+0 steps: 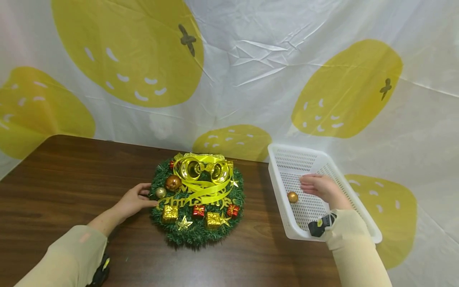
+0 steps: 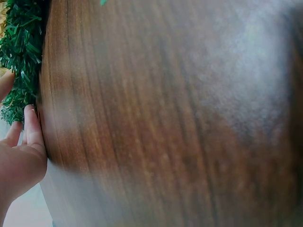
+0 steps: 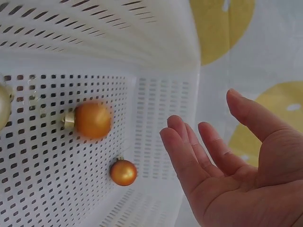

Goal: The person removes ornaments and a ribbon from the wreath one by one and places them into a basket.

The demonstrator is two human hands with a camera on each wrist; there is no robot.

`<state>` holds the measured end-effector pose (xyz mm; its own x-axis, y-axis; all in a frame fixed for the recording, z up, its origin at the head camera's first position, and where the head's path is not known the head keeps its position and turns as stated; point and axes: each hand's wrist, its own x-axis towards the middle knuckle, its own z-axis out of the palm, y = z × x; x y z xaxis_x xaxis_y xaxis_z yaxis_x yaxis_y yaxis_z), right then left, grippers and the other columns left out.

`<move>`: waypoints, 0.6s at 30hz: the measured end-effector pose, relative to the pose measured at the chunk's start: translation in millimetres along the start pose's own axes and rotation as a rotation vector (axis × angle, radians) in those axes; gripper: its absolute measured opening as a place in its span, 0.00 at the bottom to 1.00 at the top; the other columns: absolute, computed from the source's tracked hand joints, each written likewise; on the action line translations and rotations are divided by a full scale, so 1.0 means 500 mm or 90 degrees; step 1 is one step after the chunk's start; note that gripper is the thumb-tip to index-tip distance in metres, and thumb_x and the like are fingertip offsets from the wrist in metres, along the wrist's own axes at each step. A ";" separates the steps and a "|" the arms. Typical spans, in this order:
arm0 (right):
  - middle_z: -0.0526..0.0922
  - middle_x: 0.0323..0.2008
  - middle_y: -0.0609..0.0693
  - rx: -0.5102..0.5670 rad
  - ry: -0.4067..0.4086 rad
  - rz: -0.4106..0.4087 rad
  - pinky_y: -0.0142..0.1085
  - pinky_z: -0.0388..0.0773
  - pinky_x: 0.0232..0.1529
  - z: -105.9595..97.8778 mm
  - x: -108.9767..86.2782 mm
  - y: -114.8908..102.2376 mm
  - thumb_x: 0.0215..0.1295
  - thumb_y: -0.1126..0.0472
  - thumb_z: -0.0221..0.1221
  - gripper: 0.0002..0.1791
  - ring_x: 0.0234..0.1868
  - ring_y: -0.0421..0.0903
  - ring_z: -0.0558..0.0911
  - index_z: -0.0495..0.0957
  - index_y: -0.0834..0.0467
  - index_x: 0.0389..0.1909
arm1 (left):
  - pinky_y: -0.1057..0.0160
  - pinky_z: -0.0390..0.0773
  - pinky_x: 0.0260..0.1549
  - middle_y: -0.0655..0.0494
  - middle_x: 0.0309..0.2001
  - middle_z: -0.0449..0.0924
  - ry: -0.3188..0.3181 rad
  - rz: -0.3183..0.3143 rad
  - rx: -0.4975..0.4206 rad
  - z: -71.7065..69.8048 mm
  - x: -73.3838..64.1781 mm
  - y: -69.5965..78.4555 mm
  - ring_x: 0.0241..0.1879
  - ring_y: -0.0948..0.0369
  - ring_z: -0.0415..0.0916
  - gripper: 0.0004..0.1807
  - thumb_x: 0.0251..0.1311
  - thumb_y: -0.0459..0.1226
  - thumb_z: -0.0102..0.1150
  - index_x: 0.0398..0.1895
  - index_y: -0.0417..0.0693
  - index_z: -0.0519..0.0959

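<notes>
A green Christmas wreath lies on the table, dressed with gold bells, yellow ribbon, baubles, small gift boxes, stars and gold lettering. My left hand holds its left edge, the thumb over the greenery and the fingers along the side; in the left wrist view the fingers are against the green tinsel. My right hand hovers over the white basket with fingers extended and nothing in them. Inside the basket are a blurred orange bauble, a smaller orange bauble and a pale bauble.
The brown wooden table carries both wreath and basket. A white cloth printed with yellow fruit hangs behind. The basket's perforated walls rise around the right hand's area, and its far end stands close to the cloth.
</notes>
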<state>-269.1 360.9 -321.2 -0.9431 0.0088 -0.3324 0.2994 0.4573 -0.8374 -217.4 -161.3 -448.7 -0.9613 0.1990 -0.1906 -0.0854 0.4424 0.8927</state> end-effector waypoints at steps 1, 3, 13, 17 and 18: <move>0.79 0.32 0.41 -0.005 -0.003 -0.006 0.29 0.79 0.45 0.000 0.000 -0.002 0.69 0.60 0.51 0.31 0.35 0.32 0.80 0.56 0.78 0.63 | 0.46 0.72 0.50 0.25 0.64 0.55 0.001 -0.002 -0.001 0.000 0.000 0.000 0.58 0.37 0.62 0.46 0.58 0.42 0.62 0.70 0.30 0.47; 0.78 0.32 0.40 -0.008 -0.006 -0.019 0.28 0.79 0.46 0.001 0.000 -0.008 0.69 0.59 0.51 0.32 0.35 0.32 0.79 0.55 0.78 0.63 | 0.45 0.72 0.50 0.25 0.64 0.55 0.000 -0.003 -0.001 0.000 -0.001 0.001 0.58 0.37 0.62 0.46 0.58 0.42 0.62 0.70 0.30 0.47; 0.79 0.30 0.41 0.121 -0.056 -0.073 0.27 0.79 0.46 0.057 -0.014 -0.080 0.71 0.57 0.48 0.37 0.37 0.32 0.81 0.46 0.77 0.68 | 0.45 0.72 0.50 0.26 0.64 0.55 -0.002 -0.003 -0.001 0.000 -0.004 0.003 0.58 0.37 0.62 0.46 0.58 0.42 0.62 0.70 0.31 0.47; 0.78 0.38 0.47 0.137 -0.052 -0.111 0.28 0.78 0.48 0.096 -0.018 -0.110 0.71 0.58 0.47 0.35 0.37 0.32 0.81 0.48 0.77 0.67 | 0.46 0.72 0.50 0.26 0.63 0.55 -0.001 -0.001 0.000 -0.001 -0.003 0.004 0.58 0.37 0.62 0.46 0.58 0.42 0.62 0.70 0.30 0.47; 0.78 0.42 0.52 0.139 -0.051 -0.118 0.28 0.78 0.48 0.106 -0.019 -0.118 0.71 0.58 0.47 0.34 0.37 0.32 0.80 0.48 0.76 0.67 | 0.46 0.72 0.50 0.25 0.63 0.55 -0.001 0.001 0.001 -0.001 -0.003 0.004 0.58 0.37 0.62 0.46 0.58 0.41 0.61 0.70 0.29 0.47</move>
<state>-270.2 286.7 -291.7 -0.9729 -0.1310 -0.1904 0.1547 0.2427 -0.9577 -216.2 -161.3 -446.2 -0.9610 0.2009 -0.1902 -0.0839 0.4433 0.8924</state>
